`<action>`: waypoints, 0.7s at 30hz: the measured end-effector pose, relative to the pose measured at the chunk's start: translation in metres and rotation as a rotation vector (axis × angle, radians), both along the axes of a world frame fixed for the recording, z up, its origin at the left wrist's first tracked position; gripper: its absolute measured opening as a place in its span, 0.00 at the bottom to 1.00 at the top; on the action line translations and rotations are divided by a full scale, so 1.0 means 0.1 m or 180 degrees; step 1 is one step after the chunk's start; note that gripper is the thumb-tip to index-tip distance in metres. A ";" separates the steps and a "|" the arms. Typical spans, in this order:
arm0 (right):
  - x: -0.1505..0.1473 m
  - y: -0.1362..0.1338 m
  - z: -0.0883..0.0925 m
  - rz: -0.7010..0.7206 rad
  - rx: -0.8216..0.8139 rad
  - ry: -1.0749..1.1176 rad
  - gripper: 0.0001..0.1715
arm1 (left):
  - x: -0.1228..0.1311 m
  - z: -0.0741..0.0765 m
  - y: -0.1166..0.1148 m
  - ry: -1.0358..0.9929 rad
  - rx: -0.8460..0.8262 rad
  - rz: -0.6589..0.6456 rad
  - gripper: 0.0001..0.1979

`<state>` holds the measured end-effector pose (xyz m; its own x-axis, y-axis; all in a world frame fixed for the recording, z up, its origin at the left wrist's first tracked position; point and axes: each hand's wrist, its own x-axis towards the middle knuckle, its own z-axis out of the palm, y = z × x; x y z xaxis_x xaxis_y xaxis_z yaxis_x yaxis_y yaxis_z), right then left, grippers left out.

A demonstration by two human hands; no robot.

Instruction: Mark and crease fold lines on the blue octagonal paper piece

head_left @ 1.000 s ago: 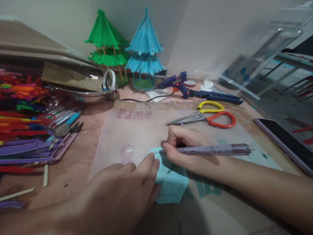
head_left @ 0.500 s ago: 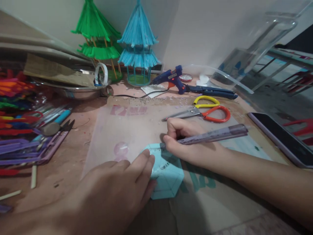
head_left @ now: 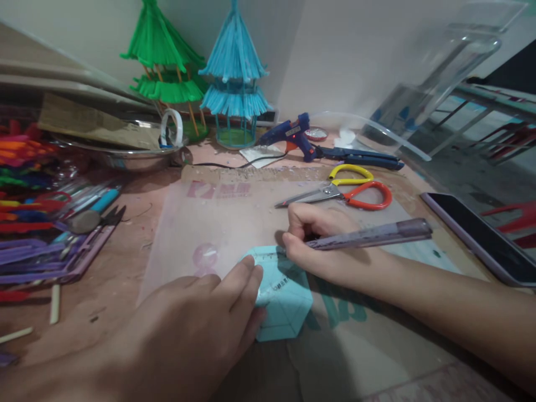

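The paper (head_left: 285, 315) is turquoise with dark lines, the pen (head_left: 372, 234) purplish, the scissor handles (head_left: 355, 181) yellow and red.

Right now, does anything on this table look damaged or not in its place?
Two small things. The cardboard has a ragged far edge, as if torn. At the left, two pale sticks lie loose and scattered on the table. The light-blue hexagon and the pen in the right hand show no clear damage.

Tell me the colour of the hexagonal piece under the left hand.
The hexagonal piece is pale turquoise with dark lines; see the head view.
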<state>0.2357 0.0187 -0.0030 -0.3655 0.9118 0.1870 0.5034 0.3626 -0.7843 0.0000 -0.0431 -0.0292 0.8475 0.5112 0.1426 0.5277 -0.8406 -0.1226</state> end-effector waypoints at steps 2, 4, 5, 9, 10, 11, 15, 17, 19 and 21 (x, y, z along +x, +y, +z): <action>0.01 0.02 -0.03 -0.0071 -0.0159 0.0343 0.15 | 0.00 0.01 0.02 -0.0047 0.0007 -0.0018 0.22; 0.03 0.06 -0.05 -0.0160 -0.0487 0.0639 0.14 | 0.01 0.04 0.04 -0.0081 0.0067 0.0003 0.20; 0.03 0.08 -0.05 -0.0157 -0.0684 0.0709 0.14 | 0.01 0.07 0.05 -0.0059 0.0094 0.0024 0.19; 0.09 0.12 0.14 0.0109 -0.0962 0.0705 0.11 | 0.02 0.22 0.11 -0.0074 0.0183 -0.0014 0.14; 0.12 0.11 0.23 0.0162 -0.0815 0.0703 0.11 | 0.01 0.25 0.14 -0.0174 0.0121 -0.0001 0.15; 0.16 0.08 0.35 0.0193 -0.0597 0.0695 0.12 | 0.01 0.28 0.17 -0.0287 0.0004 0.0036 0.15; 0.33 -0.11 0.79 0.0305 0.0440 0.0616 0.15 | -0.03 0.34 0.31 -0.0632 -0.0706 0.0137 0.19; 0.41 -0.21 0.87 0.0536 0.0658 0.0303 0.17 | -0.04 0.35 0.35 -0.0701 -0.1077 0.0141 0.28; 0.45 -0.27 0.80 0.0799 0.0721 -0.0268 0.17 | -0.04 0.36 0.37 -0.0695 -0.1421 0.0217 0.35; 0.45 -0.31 0.64 0.0947 0.0699 -0.0840 0.13 | -0.02 0.39 0.36 -0.0647 -0.1645 0.0344 0.37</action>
